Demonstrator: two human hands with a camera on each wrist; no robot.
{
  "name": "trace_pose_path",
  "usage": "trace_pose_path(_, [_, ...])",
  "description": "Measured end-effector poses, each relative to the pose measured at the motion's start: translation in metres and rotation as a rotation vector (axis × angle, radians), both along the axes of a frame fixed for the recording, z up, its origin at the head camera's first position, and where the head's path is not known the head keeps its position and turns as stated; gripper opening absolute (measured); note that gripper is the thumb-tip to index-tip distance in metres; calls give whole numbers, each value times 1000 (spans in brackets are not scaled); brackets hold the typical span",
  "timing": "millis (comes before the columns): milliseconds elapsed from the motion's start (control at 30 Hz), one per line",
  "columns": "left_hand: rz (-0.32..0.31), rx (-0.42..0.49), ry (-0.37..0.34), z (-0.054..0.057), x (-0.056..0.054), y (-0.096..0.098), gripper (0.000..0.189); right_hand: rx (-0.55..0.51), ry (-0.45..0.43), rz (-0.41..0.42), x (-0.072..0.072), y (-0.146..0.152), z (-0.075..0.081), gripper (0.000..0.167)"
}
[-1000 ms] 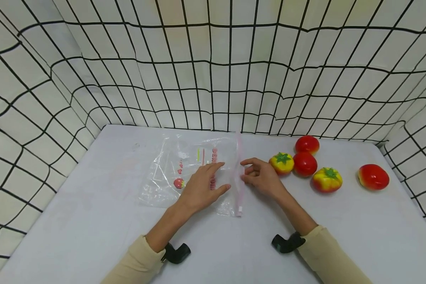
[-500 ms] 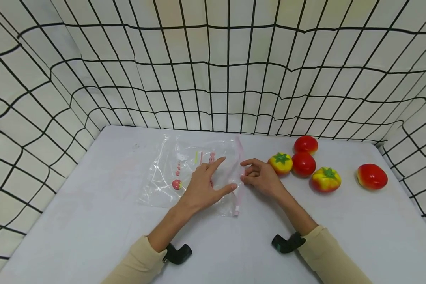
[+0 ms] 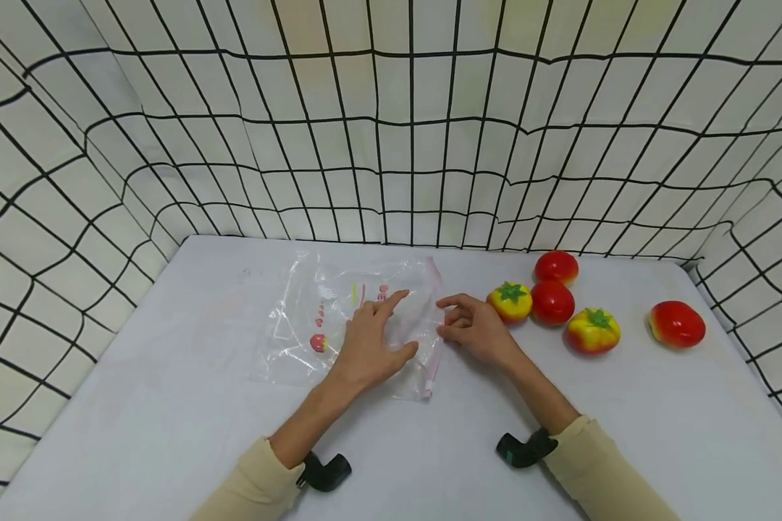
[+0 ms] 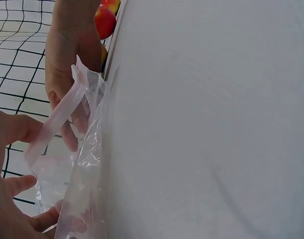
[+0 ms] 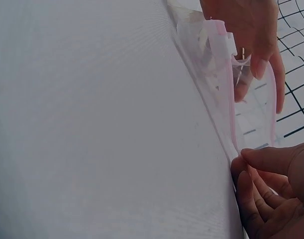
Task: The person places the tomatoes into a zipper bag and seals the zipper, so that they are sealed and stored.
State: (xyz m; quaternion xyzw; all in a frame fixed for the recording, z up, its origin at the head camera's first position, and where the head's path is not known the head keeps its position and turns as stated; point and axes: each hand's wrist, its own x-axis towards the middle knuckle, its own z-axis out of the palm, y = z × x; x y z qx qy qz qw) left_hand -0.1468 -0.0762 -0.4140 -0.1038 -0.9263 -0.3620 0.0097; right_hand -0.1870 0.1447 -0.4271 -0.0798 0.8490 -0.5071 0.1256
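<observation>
A clear plastic zip bag (image 3: 297,318) with strawberry and letter prints lies flat on the white table, its pink zip edge (image 3: 432,362) facing right. My right hand (image 3: 478,329) pinches that edge between thumb and fingers; in the right wrist view the thumb (image 5: 263,158) presses on the lower lip. Over the bag's mouth side is my left hand (image 3: 368,344), thumb and index finger spread wide apart. In the right wrist view the two pink lips stand apart, with the left fingers (image 5: 277,84) at the gap. A white slider (image 5: 231,46) sits at one end.
Just right of the right hand are several red-and-yellow toy fruits, including one with a green leafy top (image 3: 511,293) and a plain red one (image 3: 552,302). Another red fruit (image 3: 676,324) lies farther right. Black netting (image 3: 391,174) over white walls borders the table (image 3: 137,405).
The bag's zip edge has tilted and bent, its near end shifting left. My left thumb reached right toward the edge, then drew back left. My right hand has stayed nearly in place.
</observation>
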Motion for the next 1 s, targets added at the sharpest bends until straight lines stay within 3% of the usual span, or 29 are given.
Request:
trace_pose_path(300, [-49,3,89,0,2,-6,78,-2,24,6,1,3,1,43])
trace_pose_path(600, [-41,37,144,1,7,-11,73,-2,-5,-16,2,2,1,48])
trace_pose_path(1000, [-46,99,145,3,9,-13,36,-28,-12,-15,0,2,-1,60])
